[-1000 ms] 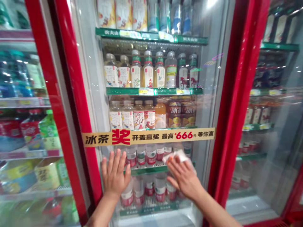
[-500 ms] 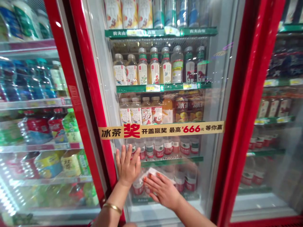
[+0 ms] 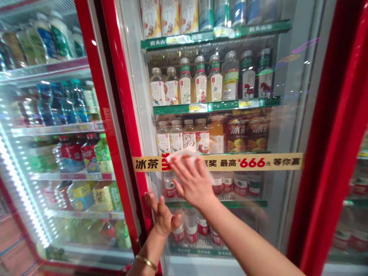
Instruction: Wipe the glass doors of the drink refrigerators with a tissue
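Note:
My right hand (image 3: 195, 180) presses a thin white tissue (image 3: 184, 152) flat against the glass door (image 3: 284, 130) of a red-framed drinks fridge. Its fingers are stretched out over the tissue. Tissue and fingertips cover part of the yellow banner strip (image 3: 284, 161) on the glass. Lower and to the left, my left hand (image 3: 162, 214) is open, its fingers apart and partly curled, beside the door's red left frame (image 3: 128, 103). Nothing shows in it. A gold bangle (image 3: 146, 263) is on the left wrist.
Behind the glass, bottles (image 3: 200, 86) and cartons stand on green-edged shelves (image 3: 218, 106). To the left is another lit fridge (image 3: 69, 128) with bottled drinks. A wide red frame (image 3: 336, 153) borders the door on the right, with more bottles beyond it.
My right hand has moved up with the tissue from the lower shelves to the banner. My left hand has come down and curled somewhat. The view has shifted left.

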The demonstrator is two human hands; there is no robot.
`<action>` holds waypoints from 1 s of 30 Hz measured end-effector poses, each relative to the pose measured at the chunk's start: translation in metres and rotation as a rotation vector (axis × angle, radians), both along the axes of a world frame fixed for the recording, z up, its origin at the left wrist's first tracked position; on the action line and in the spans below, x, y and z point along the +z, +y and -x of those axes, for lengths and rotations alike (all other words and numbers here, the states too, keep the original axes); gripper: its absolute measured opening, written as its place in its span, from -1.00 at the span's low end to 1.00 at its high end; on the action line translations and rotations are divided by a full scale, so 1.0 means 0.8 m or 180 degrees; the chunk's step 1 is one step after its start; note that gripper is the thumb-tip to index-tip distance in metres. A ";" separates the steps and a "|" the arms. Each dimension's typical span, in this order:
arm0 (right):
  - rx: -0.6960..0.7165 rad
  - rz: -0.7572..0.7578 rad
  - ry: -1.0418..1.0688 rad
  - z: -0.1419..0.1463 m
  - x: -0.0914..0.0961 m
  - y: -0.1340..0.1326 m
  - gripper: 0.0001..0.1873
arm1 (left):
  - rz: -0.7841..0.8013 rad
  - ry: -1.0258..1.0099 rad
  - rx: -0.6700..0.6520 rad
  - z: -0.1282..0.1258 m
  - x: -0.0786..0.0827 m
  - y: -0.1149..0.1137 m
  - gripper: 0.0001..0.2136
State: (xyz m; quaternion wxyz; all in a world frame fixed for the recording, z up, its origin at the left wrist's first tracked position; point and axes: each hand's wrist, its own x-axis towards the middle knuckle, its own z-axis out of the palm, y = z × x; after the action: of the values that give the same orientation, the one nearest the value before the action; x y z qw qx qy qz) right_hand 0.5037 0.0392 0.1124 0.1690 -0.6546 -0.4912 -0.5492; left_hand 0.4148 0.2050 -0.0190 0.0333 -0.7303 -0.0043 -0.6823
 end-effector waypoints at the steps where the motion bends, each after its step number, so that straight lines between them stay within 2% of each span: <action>1: 0.0288 0.0391 -0.0171 0.017 -0.008 0.020 -0.34 | 0.0048 0.0015 -0.0046 0.002 0.002 -0.001 -0.05; 3: 0.0697 0.1004 -0.0320 0.042 -0.031 0.042 -0.43 | 0.0166 0.0070 -0.0124 0.012 0.005 -0.007 -0.13; 5: 0.0807 0.1245 -0.0295 0.055 -0.052 0.038 -0.44 | 0.0294 0.0156 -0.0169 0.029 0.001 -0.017 -0.21; 8: 0.0688 0.1210 -0.0168 0.046 -0.063 -0.003 -0.48 | 0.0431 0.0284 -0.0205 0.066 -0.020 -0.036 -0.27; 10: 0.0489 0.1057 0.0034 0.020 -0.058 -0.053 -0.51 | 0.0484 0.0359 -0.0161 0.090 -0.039 -0.045 -0.25; 13: -0.0131 0.0386 0.0586 -0.045 -0.040 -0.156 -0.44 | 0.0409 0.0472 -0.0100 0.108 -0.050 -0.056 -0.20; 15: -0.0650 -0.0444 0.1033 -0.093 -0.029 -0.224 -0.23 | 0.0431 0.0492 -0.0159 0.103 -0.042 -0.063 -0.20; 17: -0.1083 -0.1402 0.1526 -0.127 -0.032 -0.265 -0.11 | 0.0556 0.0481 -0.0169 0.087 -0.027 -0.066 -0.21; 18: -0.1221 -0.1739 0.1714 -0.134 -0.042 -0.269 -0.10 | 0.0606 0.0483 -0.0141 0.076 -0.020 -0.067 -0.22; 19: -0.1301 -0.1942 0.1822 -0.133 -0.059 -0.262 -0.11 | 0.0615 0.0498 -0.0097 0.064 -0.016 -0.066 -0.23; 21: -0.1293 -0.1857 0.1749 -0.108 -0.112 -0.215 -0.13 | 0.0536 0.0564 0.0015 0.039 -0.013 -0.062 -0.25; 23: -0.1124 -0.1342 0.1228 -0.062 -0.179 -0.141 -0.11 | 0.0400 0.0590 0.0149 0.018 -0.020 -0.056 -0.24; 25: -0.0529 -0.0550 0.0494 -0.014 -0.242 -0.072 -0.19 | 0.0246 0.0517 0.0304 0.003 -0.032 -0.049 -0.22; 26: -0.0349 -0.0322 0.0284 0.004 -0.266 -0.050 -0.28 | 0.0184 0.0465 0.0376 -0.001 -0.038 -0.045 -0.20; 28: -0.0097 -0.0065 0.0033 0.019 -0.296 -0.042 -0.43 | 0.0071 0.0408 0.0487 -0.005 -0.046 -0.038 -0.18; 30: -0.0173 -0.0161 0.0099 0.003 -0.307 -0.078 -0.47 | -0.0046 0.0431 0.0546 -0.004 -0.050 -0.032 -0.15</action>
State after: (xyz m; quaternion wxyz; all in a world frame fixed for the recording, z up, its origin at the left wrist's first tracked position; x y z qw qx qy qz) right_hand 0.5016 -0.0232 -0.1333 0.1781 -0.6717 -0.4566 -0.5556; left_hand 0.4180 0.1798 -0.0591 0.0971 -0.7714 -0.0596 -0.6261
